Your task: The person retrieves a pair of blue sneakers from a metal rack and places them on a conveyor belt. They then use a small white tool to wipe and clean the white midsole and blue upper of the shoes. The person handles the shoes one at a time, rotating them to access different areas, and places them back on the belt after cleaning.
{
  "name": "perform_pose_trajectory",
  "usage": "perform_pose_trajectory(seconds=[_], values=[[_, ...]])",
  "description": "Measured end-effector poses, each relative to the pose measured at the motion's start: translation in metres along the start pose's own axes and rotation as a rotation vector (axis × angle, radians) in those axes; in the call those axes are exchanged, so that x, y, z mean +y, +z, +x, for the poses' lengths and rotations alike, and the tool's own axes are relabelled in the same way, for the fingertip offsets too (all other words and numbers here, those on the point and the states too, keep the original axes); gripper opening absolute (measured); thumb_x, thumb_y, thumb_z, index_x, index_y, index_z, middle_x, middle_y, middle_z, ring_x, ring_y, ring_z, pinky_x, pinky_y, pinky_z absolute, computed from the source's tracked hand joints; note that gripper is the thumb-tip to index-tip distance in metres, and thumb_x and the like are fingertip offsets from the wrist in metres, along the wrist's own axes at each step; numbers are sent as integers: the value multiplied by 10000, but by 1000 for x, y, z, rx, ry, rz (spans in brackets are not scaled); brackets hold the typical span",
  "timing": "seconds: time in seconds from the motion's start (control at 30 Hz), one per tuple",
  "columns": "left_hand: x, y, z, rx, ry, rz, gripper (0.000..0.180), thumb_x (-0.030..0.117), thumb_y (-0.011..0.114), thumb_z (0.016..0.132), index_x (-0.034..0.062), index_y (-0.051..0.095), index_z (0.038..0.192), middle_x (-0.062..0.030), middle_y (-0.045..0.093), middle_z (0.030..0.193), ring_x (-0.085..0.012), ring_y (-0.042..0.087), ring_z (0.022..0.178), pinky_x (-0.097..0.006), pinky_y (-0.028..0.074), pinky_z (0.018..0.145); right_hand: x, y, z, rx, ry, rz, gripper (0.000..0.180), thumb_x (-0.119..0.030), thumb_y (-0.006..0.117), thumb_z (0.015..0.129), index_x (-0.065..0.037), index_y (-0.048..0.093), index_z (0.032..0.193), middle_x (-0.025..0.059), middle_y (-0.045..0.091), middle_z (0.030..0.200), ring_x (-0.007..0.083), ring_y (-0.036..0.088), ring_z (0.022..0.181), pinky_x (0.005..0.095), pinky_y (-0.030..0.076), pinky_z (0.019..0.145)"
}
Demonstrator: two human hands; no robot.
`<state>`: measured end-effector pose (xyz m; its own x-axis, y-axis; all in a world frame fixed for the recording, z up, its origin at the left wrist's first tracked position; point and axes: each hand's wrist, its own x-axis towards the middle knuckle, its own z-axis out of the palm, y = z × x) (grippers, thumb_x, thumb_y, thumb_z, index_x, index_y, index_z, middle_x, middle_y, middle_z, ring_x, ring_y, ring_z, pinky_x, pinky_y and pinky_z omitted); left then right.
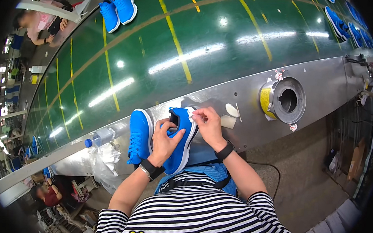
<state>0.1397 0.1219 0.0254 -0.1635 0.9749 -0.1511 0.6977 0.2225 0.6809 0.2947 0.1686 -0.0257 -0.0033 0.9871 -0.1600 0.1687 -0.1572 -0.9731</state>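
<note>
A blue sneaker (177,157) with a white sole is tilted in front of me, its heel pointing away. My left hand (165,142) grips it at the collar, fingers curled into the opening. At the heel, the thumb and fingers of my right hand (210,126) are pinched together against the white sole edge. A bit of white material shows at those fingertips, too small to name. Close by on the left lies the other blue sneaker (139,132), toe away from me and laces toward me; it is not held.
Right of my hands lie a white oval pad (232,110), a thin swab-like stick (238,113) and a cream block (228,121). Farther right stands a round metal can (292,101). A plastic bottle (102,137) lies left. Blue sneakers (118,10) rest on the green belt (156,49).
</note>
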Motion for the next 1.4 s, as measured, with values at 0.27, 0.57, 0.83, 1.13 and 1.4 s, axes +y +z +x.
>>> perform_pose_trajectory(seconds=[0.27, 0.57, 0.83, 1.13, 1.4], values=[[-2, 7, -3, 64, -12, -8, 241, 181, 789, 699, 58, 592, 765, -159, 536, 1054, -298, 593, 852, -356, 495, 662, 15, -6, 5, -10, 29, 43, 52, -52, 672, 782, -19, 645, 813, 98, 596, 770, 211, 609, 710, 301, 478, 614], [4, 11, -4, 30, -24, 33, 241, 134, 795, 693, 49, 577, 750, -149, 528, 1076, -275, 573, 896, -329, 483, 703, -1, -7, 23, -66, -8, -81, 81, -26, 672, 778, -15, 664, 858, 85, 575, 754, 177, 578, 690, 289, 450, 611], [6, 11, -5, 63, 4, 67, 244, 144, 800, 679, 48, 582, 730, -182, 526, 1065, -315, 566, 880, -354, 482, 677, -1, -13, 10, -153, -74, -26, 72, -44, 650, 797, -19, 667, 862, 118, 587, 856, 263, 618, 832, 335, 487, 691], [42, -2, -14, -3, 343, 92, 257, 96, 818, 598, 50, 614, 746, -185, 476, 1193, -368, 502, 1080, -425, 436, 888, 8, -45, 41, -142, 263, 302, 108, -97, 651, 849, -7, 634, 908, 37, 644, 828, 100, 589, 758, 243, 472, 679], [34, 6, 0, -341, 685, 564, 331, 133, 734, 635, 134, 605, 940, -91, 477, 1283, -341, 420, 1216, -598, 262, 997, 22, -98, 21, -112, 368, 480, 105, -89, 600, 896, -19, 608, 975, 23, 634, 894, 79, 577, 816, 233, 463, 738]])
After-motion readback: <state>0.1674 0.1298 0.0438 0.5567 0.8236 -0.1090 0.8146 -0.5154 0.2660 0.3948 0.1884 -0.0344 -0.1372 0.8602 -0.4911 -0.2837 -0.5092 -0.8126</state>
